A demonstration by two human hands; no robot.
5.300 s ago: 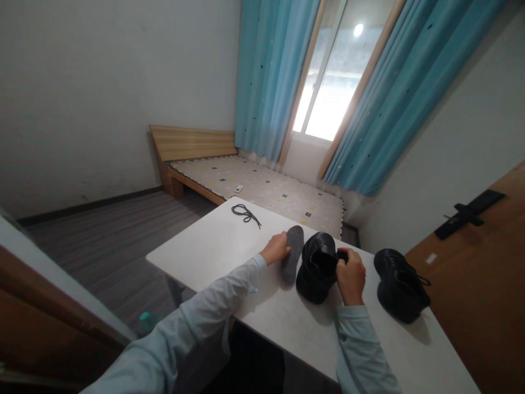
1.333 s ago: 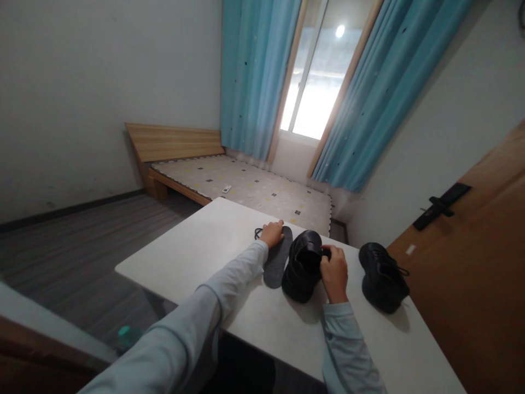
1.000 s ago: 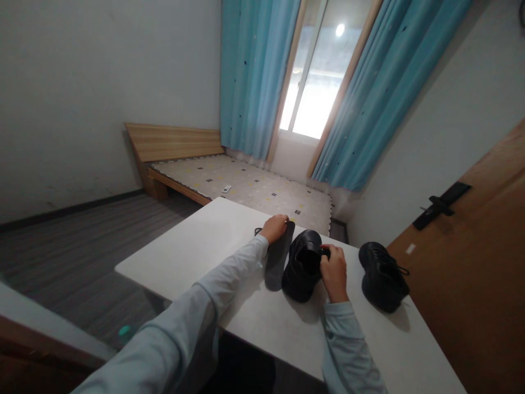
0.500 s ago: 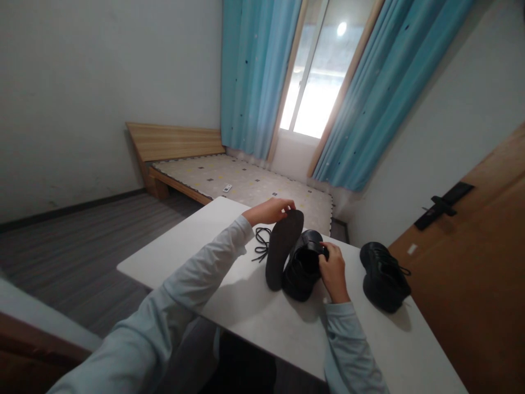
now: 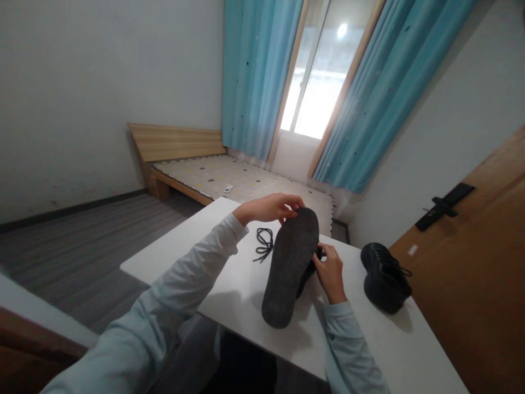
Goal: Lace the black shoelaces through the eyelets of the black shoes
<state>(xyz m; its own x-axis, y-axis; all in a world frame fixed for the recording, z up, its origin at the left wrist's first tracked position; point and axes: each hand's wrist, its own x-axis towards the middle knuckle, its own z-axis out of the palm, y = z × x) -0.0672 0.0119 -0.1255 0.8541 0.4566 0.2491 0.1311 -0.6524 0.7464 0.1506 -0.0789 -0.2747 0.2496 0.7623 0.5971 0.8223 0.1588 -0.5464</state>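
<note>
My left hand [image 5: 268, 208] pinches the toe end of a dark grey insole [image 5: 290, 266] and holds it up above the white table [image 5: 229, 276], its flat face turned toward me. Behind the insole sits a black shoe [image 5: 308, 268], almost fully hidden. My right hand [image 5: 330, 268] grips that shoe at its opening. A second black shoe [image 5: 384, 278] with laces stands to the right, apart from both hands. A loose black lace [image 5: 263, 243] lies on the table just left of the insole.
A low wooden bed [image 5: 229, 183] with a patterned mattress stands beyond the table, under a window with blue curtains [image 5: 254, 76]. A wooden door [image 5: 479, 257] with a black handle is close on the right. Grey floor lies to the left.
My left hand has picked the insole off the table and raised it toward me, uncovering the lace. My right hand has stayed on the shoe.
</note>
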